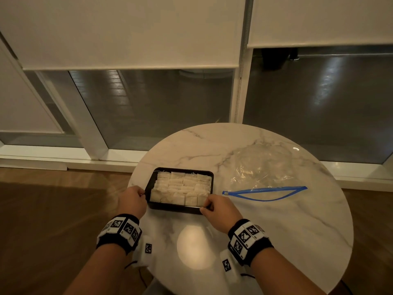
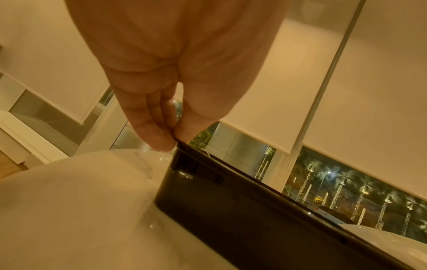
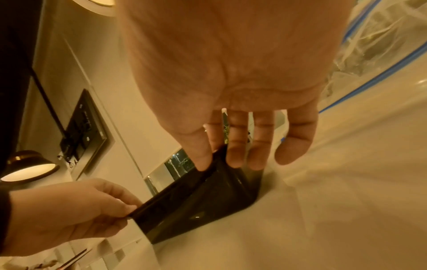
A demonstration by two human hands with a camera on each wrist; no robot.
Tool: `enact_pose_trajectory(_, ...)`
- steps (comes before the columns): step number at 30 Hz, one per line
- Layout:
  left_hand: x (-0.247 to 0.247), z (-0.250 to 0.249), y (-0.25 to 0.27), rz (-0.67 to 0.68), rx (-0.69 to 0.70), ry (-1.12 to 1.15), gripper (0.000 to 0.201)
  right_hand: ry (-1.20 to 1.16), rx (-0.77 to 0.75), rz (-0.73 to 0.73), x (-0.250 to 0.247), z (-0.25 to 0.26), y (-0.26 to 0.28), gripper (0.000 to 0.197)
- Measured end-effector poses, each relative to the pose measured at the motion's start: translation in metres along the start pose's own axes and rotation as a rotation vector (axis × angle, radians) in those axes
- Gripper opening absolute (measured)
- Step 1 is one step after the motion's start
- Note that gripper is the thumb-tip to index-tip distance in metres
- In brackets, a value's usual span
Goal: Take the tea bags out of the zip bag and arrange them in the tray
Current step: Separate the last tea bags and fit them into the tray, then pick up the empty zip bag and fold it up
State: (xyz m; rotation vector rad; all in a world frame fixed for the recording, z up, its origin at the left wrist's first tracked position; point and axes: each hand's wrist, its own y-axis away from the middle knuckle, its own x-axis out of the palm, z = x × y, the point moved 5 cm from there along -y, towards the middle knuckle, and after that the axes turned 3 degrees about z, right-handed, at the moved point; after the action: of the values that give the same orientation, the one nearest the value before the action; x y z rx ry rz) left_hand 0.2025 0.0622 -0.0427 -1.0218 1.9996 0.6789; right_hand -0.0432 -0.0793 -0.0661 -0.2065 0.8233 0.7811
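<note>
The black rectangular tray (image 1: 153, 181) is packed with pale tea bags (image 1: 180, 187) in neat rows. Right of the tray, the clear, blue-zippered zip bag (image 1: 262, 167) lies flat, mouth open.

A round white marble-look table (image 1: 287, 220) with grey veins is seen polished and glossy, a lamp glare being mirrored in it. The black rectangular plastic tray (image 1: 180, 206) is smooth and shiny. The pale paper tea bags (image 1: 180, 188) look matt. The clear crinkled plastic zip bag (image 1: 261, 165) with blue zip strip glistens.
</note>
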Motion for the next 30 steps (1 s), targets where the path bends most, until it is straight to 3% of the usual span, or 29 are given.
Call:
enact_pose_trajectory(5, 0.007, 0.007, 0.001, -0.004, -0.063, 0.068, 0.035, -0.08, 0.121, -0.096, -0.008, -0.001, 0.002, 0.02)
enact_pose_trajectory(8, 0.012, 0.012, -0.001, 0.011, -0.078, 0.01, 0.029, -0.04, 0.211, -0.017, -0.004, -0.008, -0.006, 0.022)
enact_pose_trajectory(17, 0.014, 0.014, -0.018, 0.051, -0.13, -0.047, 0.025, -0.082, 0.279, 0.082, 0.005, -0.011, -0.024, 0.027)
enact_pose_trajectory(30, 0.013, 0.002, -0.021, 0.124, -0.073, -0.184, 0.027, -0.083, 0.329, 0.123, -0.004, 0.003, -0.027, 0.024)
